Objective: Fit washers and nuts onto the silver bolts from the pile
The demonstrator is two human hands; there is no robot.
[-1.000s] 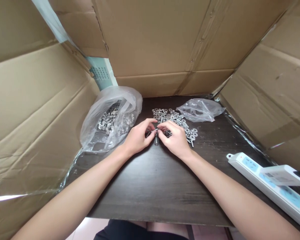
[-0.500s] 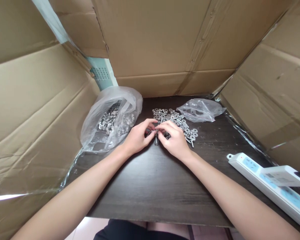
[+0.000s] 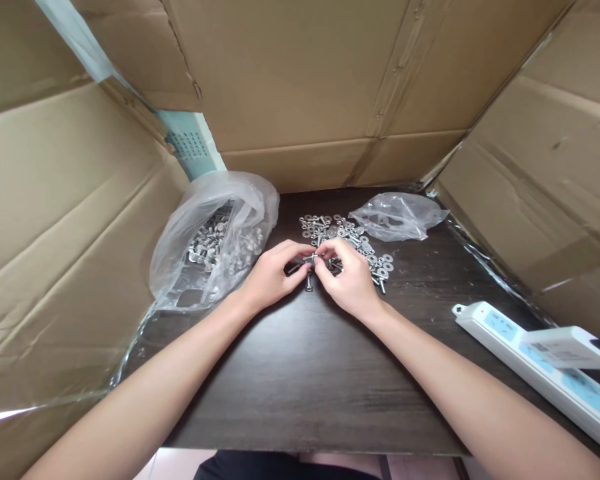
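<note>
My left hand [image 3: 271, 277] and my right hand [image 3: 347, 275] meet fingertip to fingertip over the dark wooden table [image 3: 300, 373]. Both pinch a small metal bolt [image 3: 311, 258] between them. A second bolt [image 3: 309, 285] lies on the table just below the fingers. Behind the hands spreads a loose pile of washers and bolts [image 3: 345, 237]. To the left stands an open clear plastic bag of bolts [image 3: 215, 243].
A crumpled, near-empty plastic bag [image 3: 397, 217] lies at the back right. A white power strip [image 3: 535, 363] with a plug in it sits at the right edge. Cardboard walls [image 3: 320, 80] close in the table on the left, back and right.
The view has shifted slightly down and left. Both hands stay together on the small bolt, with the fingers turning a little.
</note>
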